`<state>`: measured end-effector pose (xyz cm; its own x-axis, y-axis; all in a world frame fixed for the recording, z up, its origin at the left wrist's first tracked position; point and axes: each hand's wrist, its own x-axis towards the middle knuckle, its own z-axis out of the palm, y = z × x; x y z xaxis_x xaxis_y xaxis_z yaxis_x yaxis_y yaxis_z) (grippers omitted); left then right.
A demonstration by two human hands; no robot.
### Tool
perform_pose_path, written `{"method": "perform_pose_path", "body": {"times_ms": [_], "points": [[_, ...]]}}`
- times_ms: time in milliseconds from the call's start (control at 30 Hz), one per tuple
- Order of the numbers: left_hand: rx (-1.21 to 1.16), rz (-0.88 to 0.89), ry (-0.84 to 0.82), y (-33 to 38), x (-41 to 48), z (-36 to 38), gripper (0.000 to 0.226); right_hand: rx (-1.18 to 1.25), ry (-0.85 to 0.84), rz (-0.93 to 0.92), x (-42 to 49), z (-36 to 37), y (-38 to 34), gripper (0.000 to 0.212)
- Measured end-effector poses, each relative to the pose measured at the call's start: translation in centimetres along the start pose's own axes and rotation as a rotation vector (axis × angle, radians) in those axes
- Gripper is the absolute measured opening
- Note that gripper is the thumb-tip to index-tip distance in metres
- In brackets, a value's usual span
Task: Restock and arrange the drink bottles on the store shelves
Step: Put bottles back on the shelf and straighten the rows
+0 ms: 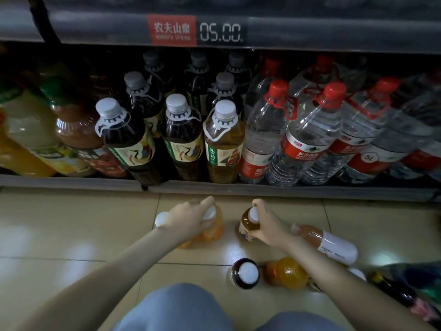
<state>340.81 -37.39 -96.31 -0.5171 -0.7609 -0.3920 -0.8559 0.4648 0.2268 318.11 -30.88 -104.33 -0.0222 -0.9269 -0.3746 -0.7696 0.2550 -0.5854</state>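
On the tiled floor in front of the bottom shelf (71,181), my left hand (188,217) grips the white-capped top of an orange drink bottle (212,231). A second white cap (161,219) shows just left of that wrist. My right hand (267,224) holds the neck of an amber tea bottle (248,223) standing upright. Behind my right forearm a peach-coloured bottle with a white label (331,242) lies on its side. A dark bottle with a white cap (245,273) and an orange bottle (286,273) stand nearer my knees.
The shelf holds yellow and red juice bottles (71,130) on the left, dark and amber tea bottles (183,137) in the middle, large red-capped water jugs (307,139) on the right. A red price tag (171,31) hangs above. A dark bottle (401,295) lies at the lower right.
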Motion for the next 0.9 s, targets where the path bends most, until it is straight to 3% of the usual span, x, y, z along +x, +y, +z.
{"method": "perform_pose_path", "body": {"times_ms": [200,333,567,633,767,900], "points": [[-0.066,0.198,0.291,1.7,-1.2,-4.9,0.036,0.095,-0.039,-0.169,-1.1,-3.9,-4.9,0.108],[-0.160,0.300,0.433,3.3,-2.3,-9.6,0.032,0.201,-0.041,-0.342,-2.4,-7.2,-10.5,0.092],[-0.345,0.486,0.581,6.7,-5.8,-20.1,0.040,0.326,0.355,-0.433,-5.8,-15.3,-16.4,0.069],[-0.476,0.576,0.710,7.3,-6.6,-23.7,0.041,0.389,0.497,-0.462,-7.0,-18.4,-18.0,0.062],[-0.583,0.671,1.119,7.8,-6.4,-29.0,0.022,0.519,0.768,-0.590,-9.4,-24.7,-21.0,0.052],[-0.454,0.671,1.282,8.8,-4.9,-31.1,0.040,0.499,1.026,-0.681,-11.0,-29.7,-24.1,0.049]]}}
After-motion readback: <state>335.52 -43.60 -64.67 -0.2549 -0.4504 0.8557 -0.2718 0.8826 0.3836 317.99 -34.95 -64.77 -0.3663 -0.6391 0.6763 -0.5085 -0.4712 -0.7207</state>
